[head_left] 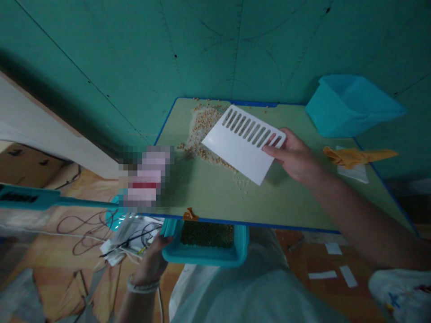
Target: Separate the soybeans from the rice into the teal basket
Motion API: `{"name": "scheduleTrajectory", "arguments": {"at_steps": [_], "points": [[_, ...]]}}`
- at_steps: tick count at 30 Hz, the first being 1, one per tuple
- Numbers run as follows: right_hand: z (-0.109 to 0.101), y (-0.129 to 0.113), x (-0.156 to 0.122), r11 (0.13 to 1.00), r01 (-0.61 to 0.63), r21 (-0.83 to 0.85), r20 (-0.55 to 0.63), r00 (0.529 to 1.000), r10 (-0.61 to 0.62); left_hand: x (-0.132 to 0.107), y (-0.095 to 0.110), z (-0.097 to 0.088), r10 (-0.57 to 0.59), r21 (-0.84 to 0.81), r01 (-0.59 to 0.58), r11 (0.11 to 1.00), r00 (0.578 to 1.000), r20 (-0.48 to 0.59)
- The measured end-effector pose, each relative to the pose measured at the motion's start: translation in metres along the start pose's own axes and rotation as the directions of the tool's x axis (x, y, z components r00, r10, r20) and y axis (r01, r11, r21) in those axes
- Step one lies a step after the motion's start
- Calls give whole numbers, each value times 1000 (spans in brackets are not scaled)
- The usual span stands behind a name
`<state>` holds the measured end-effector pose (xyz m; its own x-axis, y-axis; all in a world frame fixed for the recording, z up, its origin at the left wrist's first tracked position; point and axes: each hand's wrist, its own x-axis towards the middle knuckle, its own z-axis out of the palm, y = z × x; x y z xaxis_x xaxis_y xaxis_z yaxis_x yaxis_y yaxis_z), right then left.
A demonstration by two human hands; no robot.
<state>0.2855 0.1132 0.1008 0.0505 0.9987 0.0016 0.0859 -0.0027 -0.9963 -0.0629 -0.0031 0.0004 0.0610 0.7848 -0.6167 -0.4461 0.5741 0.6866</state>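
Observation:
My right hand [296, 157] grips a white plastic scraper [235, 150] by its slotted end, thumb on top. The scraper is tilted above the table, over part of a spread pile of tan beans and pale grains [205, 128]. A few loose grains [242, 180] lie under its lower edge. Below the front edge of the table, my left hand [156, 255] holds a teal tray [205, 258] by its left side. Small dark green beans or seeds [207, 234] cover the tray's bottom.
On the green table [215, 202] stand a teal bin [336, 112] at back right and an orange cloth [357, 157] over something white. An orange scrap [190, 215] lies at the front edge. A pixelated pink area [148, 175] covers the left edge; cables [84, 229] lie beyond.

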Motion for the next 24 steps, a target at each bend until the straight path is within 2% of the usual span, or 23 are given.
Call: {"name": "scheduleTrajectory", "arguments": {"at_steps": [5,7,9,13,17,19,24], "points": [[-34,1,12,990,101,99,-168,982,-83,7,-18,27,-40,-31,42,999,997,62],[-44,7,15,984,115,135,-217,972,-84,10,-25,38,-51,-44,56,997,994,100],[-48,15,16,985,101,142,-235,970,-65,13,-33,50,-29,-52,34,998,995,94],[-47,28,14,993,51,103,-221,975,-28,15,-49,69,45,-6,-44,999,995,88],[-43,32,14,997,39,63,-224,974,-24,13,-57,82,-53,57,45,997,988,146],[-44,33,16,999,23,45,-219,976,-12,13,-58,84,-76,75,65,995,985,155],[-43,36,18,997,5,82,-190,982,10,16,-54,81,-13,92,1,996,991,136]]}}
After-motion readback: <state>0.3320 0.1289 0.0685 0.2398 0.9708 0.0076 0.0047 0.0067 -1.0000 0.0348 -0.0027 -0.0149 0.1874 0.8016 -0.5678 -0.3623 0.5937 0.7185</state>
